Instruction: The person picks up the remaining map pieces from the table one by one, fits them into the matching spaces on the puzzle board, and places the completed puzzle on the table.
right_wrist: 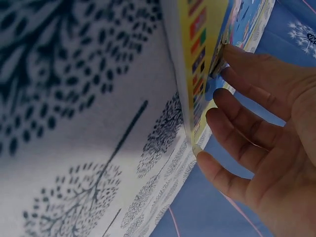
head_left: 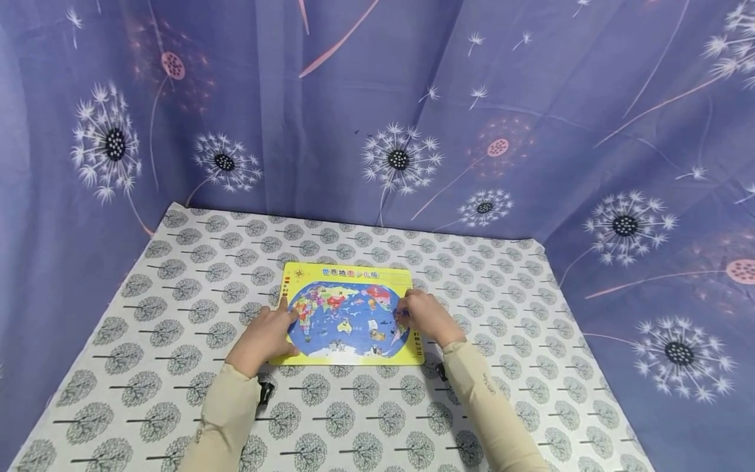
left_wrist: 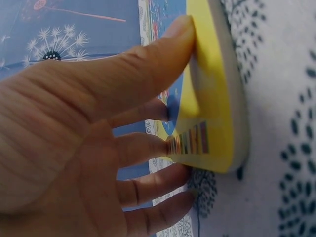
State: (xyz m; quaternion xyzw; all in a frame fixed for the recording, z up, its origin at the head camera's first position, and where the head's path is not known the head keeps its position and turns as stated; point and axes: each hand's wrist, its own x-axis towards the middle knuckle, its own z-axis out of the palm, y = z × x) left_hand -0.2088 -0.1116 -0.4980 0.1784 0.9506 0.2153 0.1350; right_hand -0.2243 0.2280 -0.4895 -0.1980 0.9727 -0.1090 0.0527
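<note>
A world map puzzle board [head_left: 354,360] with a yellow border and a blue oval map lies flat on the cloth. My left hand [head_left: 267,333] rests on its left side, fingers spread. The thumb [left_wrist: 177,37] presses on the yellow border near the front edge, and the other fingertips touch the left border and the cloth beside it. At the map's right side is my right hand [head_left: 429,316]. In the right wrist view, its thumb and forefinger pinch a small, slightly raised puzzle piece [right_wrist: 217,63]; the fingers partly hide it. Its remaining fingers hang loosely over the board's border.
A white cloth [head_left: 206,314] printed with grey trees covers the table. Behind and at both sides hangs a blue-purple curtain [head_left: 330,157] with dandelions. Each wrist wears a dark strap, and the sleeves are beige.
</note>
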